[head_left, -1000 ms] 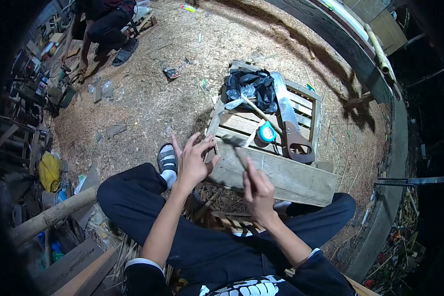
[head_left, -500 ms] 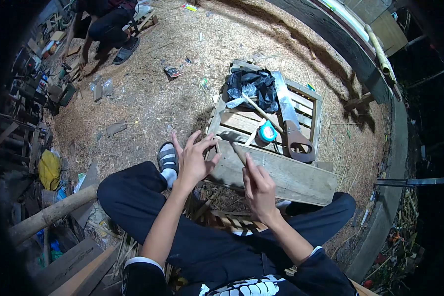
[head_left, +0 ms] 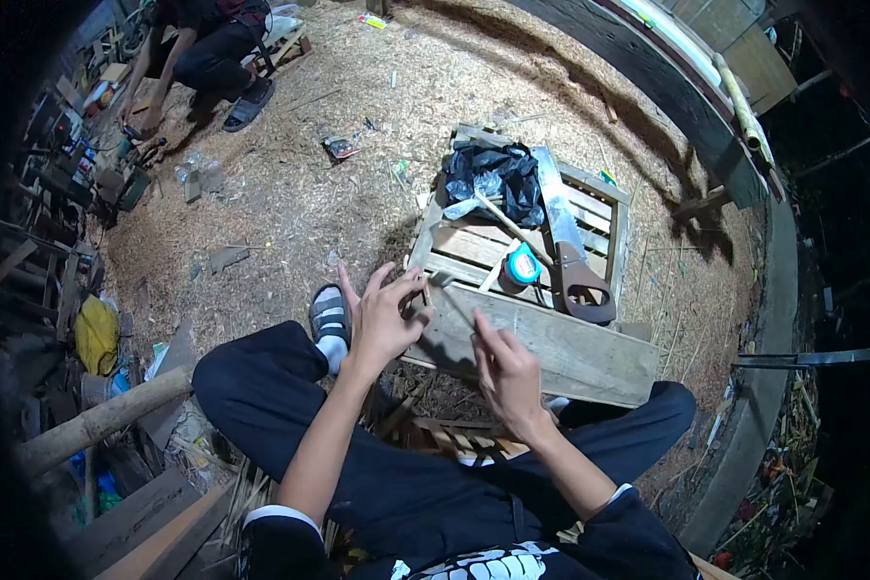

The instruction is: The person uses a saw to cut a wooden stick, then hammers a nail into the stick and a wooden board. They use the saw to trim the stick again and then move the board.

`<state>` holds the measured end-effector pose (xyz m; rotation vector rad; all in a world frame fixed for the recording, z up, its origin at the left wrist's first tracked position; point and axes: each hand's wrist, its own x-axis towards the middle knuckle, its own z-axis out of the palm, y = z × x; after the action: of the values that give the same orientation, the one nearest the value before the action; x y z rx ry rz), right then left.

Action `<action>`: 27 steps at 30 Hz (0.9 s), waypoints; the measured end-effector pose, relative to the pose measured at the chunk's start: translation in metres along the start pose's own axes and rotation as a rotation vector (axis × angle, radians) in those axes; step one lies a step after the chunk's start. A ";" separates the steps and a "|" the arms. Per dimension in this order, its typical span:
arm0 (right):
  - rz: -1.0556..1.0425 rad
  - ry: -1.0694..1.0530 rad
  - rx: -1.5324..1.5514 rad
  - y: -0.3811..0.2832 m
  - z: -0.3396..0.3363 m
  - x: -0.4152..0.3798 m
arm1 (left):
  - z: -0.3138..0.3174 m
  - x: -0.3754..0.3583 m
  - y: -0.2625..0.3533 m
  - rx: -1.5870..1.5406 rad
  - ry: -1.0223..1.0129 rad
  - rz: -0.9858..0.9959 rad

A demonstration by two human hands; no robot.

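My right hand (head_left: 507, 372) is wrapped around the handle of a hammer (head_left: 460, 302), whose head is over the left end of a grey wooden board (head_left: 590, 353). At that same end, my left hand (head_left: 382, 321) pinches with thumb and forefinger, other fingers raised; what sits in the pinch is too small to make out. The board lies across the near side of a slatted wooden crate (head_left: 623, 232). On the slats are a blue tape measure (head_left: 523, 267), a handsaw (head_left: 569, 246), a thin stick (head_left: 512, 228) and a black plastic bag (head_left: 517, 179).
Wood shavings cover the ground (head_left: 300, 193). Another person (head_left: 213, 58) crouches at the upper left beside piled tools and scrap. A bamboo pole (head_left: 106, 420) juts in from the left, near a yellow bag (head_left: 97, 333). A concrete edge (head_left: 768, 319) curves along the right.
The hammer's head has shifted slightly left toward my left hand, while the right hand barely moved. My left hand keeps its pinch at the board's end. The other person's arms have moved a little.
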<state>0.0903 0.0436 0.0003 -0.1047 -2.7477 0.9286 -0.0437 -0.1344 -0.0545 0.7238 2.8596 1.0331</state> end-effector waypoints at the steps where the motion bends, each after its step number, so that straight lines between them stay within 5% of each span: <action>1: 0.000 0.104 0.091 -0.003 -0.001 -0.002 | 0.001 -0.001 0.000 -0.002 0.013 0.016; 5: 0.007 -0.066 -0.097 0.018 0.012 -0.008 | -0.003 0.000 0.004 -0.008 -0.034 -0.016; 11: 0.027 0.098 0.044 0.008 0.004 -0.004 | 0.000 -0.002 0.002 -0.028 0.001 0.005; 14: 0.034 -0.124 -0.151 0.014 0.002 0.001 | -0.004 0.000 0.003 -0.010 -0.038 -0.004; 18: 0.016 0.108 0.016 0.000 -0.001 0.001 | 0.001 -0.001 0.000 -0.008 -0.002 0.008; 22: 0.052 -0.123 -0.147 0.013 0.005 0.001 | -0.004 0.000 0.003 0.005 -0.048 -0.008; 27: -0.002 0.074 0.041 0.009 0.007 -0.003 | 0.000 -0.001 0.001 0.005 -0.001 0.013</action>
<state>0.0915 0.0465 -0.0109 -0.1272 -2.6592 0.9600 -0.0422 -0.1339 -0.0538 0.7442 2.8614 1.0273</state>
